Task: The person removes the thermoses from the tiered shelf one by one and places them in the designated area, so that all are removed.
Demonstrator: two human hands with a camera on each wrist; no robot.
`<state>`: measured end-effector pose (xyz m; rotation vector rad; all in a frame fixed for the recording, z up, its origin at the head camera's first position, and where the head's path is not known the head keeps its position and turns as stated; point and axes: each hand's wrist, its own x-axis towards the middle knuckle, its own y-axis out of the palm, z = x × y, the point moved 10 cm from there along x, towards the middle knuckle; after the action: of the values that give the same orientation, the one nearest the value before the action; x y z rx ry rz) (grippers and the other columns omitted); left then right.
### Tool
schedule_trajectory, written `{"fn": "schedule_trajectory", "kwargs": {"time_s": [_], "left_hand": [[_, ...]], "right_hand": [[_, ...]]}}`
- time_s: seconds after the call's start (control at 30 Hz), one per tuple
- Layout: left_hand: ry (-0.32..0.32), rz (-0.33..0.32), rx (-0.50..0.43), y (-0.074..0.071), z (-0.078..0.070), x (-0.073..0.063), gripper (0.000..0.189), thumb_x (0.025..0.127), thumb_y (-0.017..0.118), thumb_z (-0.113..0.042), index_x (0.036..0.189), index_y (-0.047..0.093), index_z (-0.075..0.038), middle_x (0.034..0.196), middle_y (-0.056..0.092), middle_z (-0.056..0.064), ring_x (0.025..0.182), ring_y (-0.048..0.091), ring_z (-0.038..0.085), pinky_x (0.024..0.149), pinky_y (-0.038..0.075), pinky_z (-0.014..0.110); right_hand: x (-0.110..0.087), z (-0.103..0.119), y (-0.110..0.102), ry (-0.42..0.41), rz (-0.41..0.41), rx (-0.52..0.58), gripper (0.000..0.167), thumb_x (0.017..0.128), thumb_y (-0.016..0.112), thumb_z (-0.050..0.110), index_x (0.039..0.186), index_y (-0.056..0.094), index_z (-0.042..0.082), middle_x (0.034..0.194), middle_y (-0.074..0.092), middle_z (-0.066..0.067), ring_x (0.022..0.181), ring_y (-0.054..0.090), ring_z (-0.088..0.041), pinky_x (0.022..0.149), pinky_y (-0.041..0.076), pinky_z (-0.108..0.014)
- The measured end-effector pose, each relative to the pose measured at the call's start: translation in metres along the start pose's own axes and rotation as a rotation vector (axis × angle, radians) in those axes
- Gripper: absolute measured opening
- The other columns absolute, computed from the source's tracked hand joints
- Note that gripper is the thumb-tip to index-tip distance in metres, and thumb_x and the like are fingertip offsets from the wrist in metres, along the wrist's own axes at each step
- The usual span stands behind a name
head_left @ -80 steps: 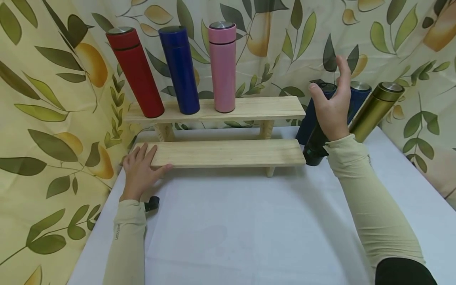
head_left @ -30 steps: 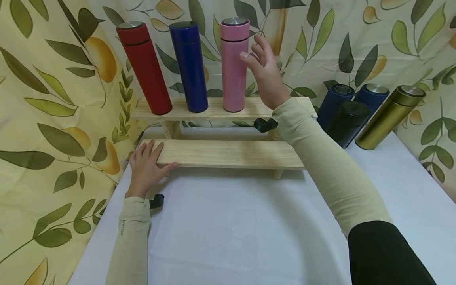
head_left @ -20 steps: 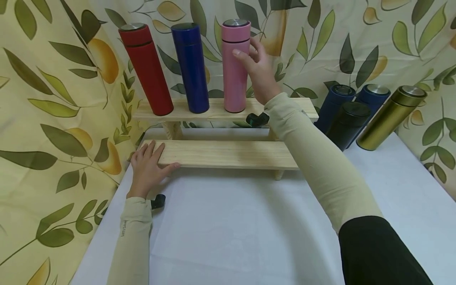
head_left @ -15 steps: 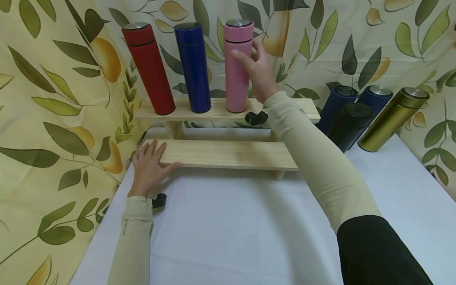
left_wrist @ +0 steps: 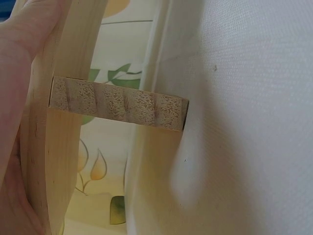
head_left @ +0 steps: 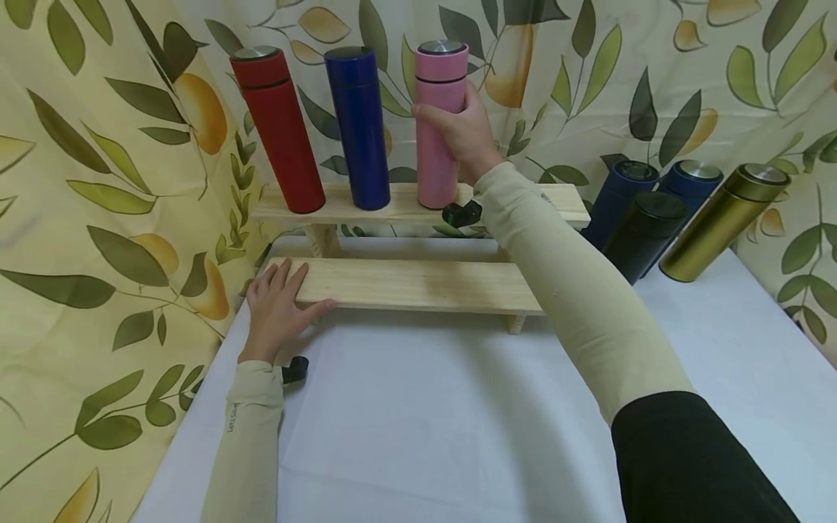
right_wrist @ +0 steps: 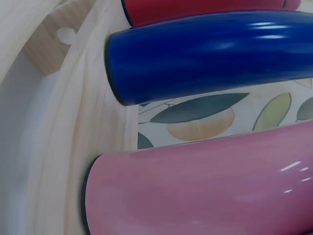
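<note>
The desk (head_left: 418,436) under your arms wore a white cloth, and a leaf-patterned curtain (head_left: 98,181) hung around it on the left and behind. On the desk stood a two-step wooden shelf (head_left: 418,285), its lower board nearer you and its upper board (head_left: 556,203) behind and higher.

On the upper board three flasks stood upright in a row: a red flask (head_left: 277,131) at the left, a blue flask (head_left: 358,127) in the middle and a pink flask (head_left: 439,127) at the right, each apart from its neighbour. Your right wrist view showed the pink flask (right_wrist: 195,186) close up with the blue flask (right_wrist: 205,54) beside it, both bases on the wood.

Your right hand (head_left: 461,134) was wrapped round the pink flask about halfway up, thumb across the front and fingers curled behind it. The flask's base sat on the upper board.

Your left hand (head_left: 277,309) lay on the left end of the lower board, fingers straight and flat on top, thumb along its front edge. The left wrist view showed the hand (left_wrist: 19,29) against the wood.

To the right of the shelf, on the desk, four more flasks stood clustered: two dark blue flasks (head_left: 615,200), a black flask (head_left: 644,232) in front of them and a gold flask (head_left: 722,221) at the far right.
</note>
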<state>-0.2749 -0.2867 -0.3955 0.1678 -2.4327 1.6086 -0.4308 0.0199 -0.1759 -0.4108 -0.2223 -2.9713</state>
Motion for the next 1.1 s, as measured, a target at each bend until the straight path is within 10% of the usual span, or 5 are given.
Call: {"fn": "schedule_trajectory", "kwargs": {"time_s": [1.1], "left_hand": [[0.002,0.004,-0.001,0.0,-0.004,-0.002,0.103,0.091,0.069,-0.072,0.163,0.043,-0.002,0.17,0.027,0.029,0.156,0.017,0.05,0.12,0.004,0.07]], "right_hand": [[-0.011,0.005,0.0,-0.126,0.008,0.014,0.074,0.081,0.083,0.005,0.144,0.045,0.015,0.124,0.059,-0.006,0.11,0.06,-0.023,0.096,0.05,-0.041]]}}
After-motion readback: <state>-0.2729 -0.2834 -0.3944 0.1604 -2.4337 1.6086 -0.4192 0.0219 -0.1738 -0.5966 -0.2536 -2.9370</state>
